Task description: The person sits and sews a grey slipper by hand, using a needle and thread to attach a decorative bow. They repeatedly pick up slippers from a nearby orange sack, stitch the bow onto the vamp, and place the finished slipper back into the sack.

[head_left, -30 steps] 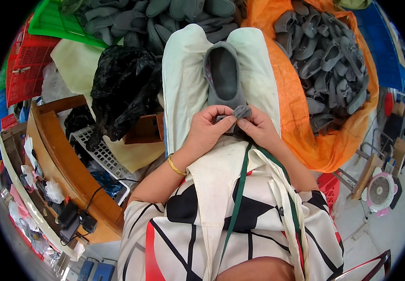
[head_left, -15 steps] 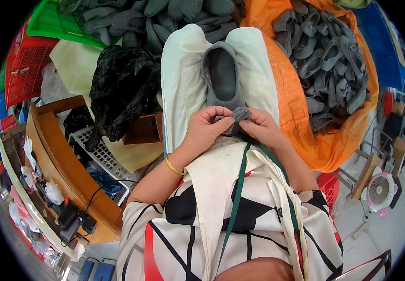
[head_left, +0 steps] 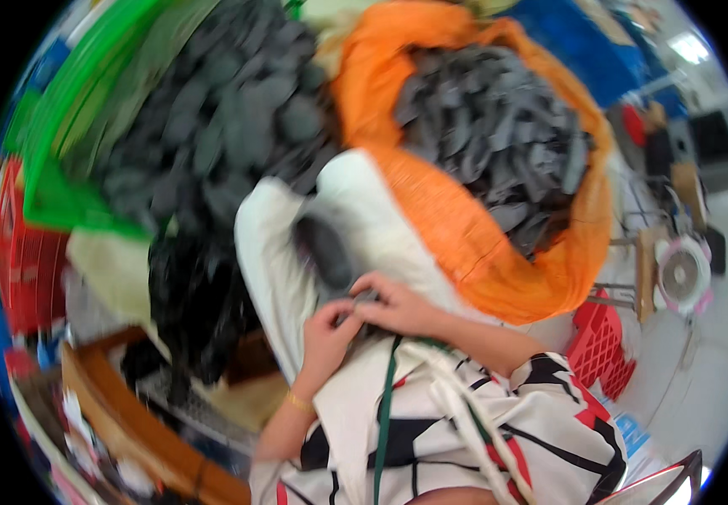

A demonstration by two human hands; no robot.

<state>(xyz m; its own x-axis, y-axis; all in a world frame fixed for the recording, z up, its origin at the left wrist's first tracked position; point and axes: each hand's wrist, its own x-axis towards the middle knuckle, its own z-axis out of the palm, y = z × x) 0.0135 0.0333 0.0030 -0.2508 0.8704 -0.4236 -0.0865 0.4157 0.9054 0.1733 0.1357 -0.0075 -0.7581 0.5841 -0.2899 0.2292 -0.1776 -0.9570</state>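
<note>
A grey cloth shoe (head_left: 324, 248) lies on my lap between my knees, its opening facing up, smeared by motion. At its near end my left hand (head_left: 326, 341) is closed, fingertips pinching grey cloth of the shoe. My right hand (head_left: 398, 307) meets it there from the right, thumb and fingers pinched on the same near end. The two hands touch or nearly touch. Exactly which bit of cloth lies between the fingertips is blurred and partly hidden. Pale cloth (head_left: 381, 223) covers my legs under the shoe.
An orange sack (head_left: 440, 244) full of grey shoe pieces (head_left: 499, 126) stands at the right. Ahead left, a green crate (head_left: 44, 185) holds many grey pieces. Black plastic bags (head_left: 200, 295) and a wooden drawer (head_left: 103, 412) lie left. A fan (head_left: 684, 276) and red basket (head_left: 595, 345) stand right.
The view has swung, so lap, shoe and hands appear lower and further left, and more of the green crate shows. Both hands stay pinched at the shoe's near end.
</note>
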